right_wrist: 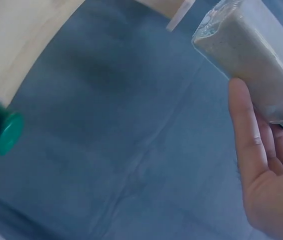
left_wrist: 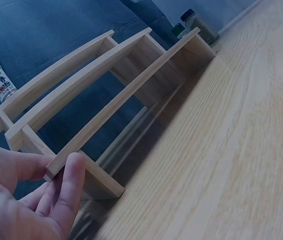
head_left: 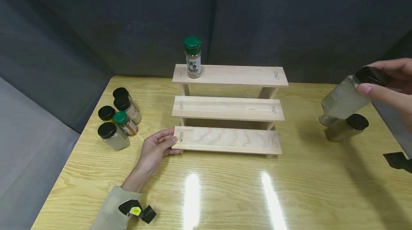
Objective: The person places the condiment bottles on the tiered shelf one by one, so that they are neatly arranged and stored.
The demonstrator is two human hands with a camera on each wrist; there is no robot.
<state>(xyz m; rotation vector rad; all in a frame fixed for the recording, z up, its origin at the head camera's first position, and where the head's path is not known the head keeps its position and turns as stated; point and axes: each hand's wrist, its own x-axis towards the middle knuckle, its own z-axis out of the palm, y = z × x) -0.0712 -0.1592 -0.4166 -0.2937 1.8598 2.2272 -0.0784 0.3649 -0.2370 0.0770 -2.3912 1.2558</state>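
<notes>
A three-step wooden rack [head_left: 227,108] stands mid-table; its lowest step [left_wrist: 126,95] runs across the left wrist view. One green-capped spice jar [head_left: 192,58] stands upright at the left end of the top step. My left hand [head_left: 156,148] rests on the table and holds the left end of the bottom step, thumb on its corner [left_wrist: 74,175]. At the right, my right hand [head_left: 387,81] grips a tilted black-capped jar of pale powder [head_left: 344,97] by its cap end, above the table. The same jar [right_wrist: 251,55] fills the right wrist view.
Several spice jars [head_left: 117,121] with black and green caps cluster at the table's left. Another black-capped jar [head_left: 346,128] lies on the table below my right hand. A dark curtain backs the table, and a black object [head_left: 399,160] sits at the right edge.
</notes>
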